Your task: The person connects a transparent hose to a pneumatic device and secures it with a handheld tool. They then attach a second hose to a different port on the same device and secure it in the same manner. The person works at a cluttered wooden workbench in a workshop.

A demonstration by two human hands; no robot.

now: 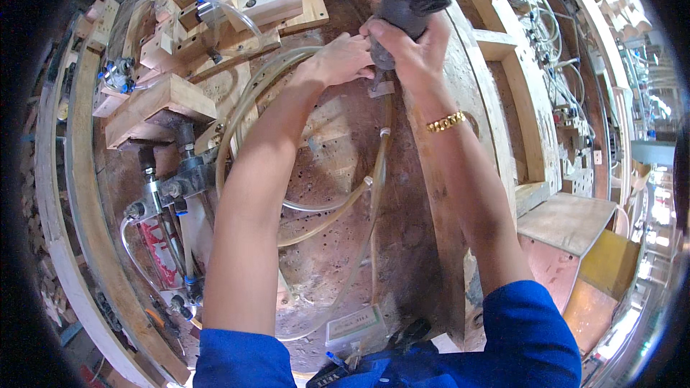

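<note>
At the top centre, my right hand (413, 47) is closed around a dark grey air tool (411, 0) with a thick rounded body. A yellowish hose (389, 111) runs down from the fitting at the tool's lower end. My left hand (343, 59) is beside that lower end, knuckles up and fingers curled in. What its fingertips grip, if anything, is hidden. Below both hands lies a brown wooden board (327, 136) dotted with small holes. The tool's far end is cut off by the upper edge of the view.
Coiled clear tubing (241, 100) loops across the board on the left. An air cylinder (169, 244) with fittings sits there, below a wooden block (159, 111). Another bolted wooden block (269, 1) stands farther back. A wooden frame (532, 100) runs along the right. A small box (356, 327) lies near me.
</note>
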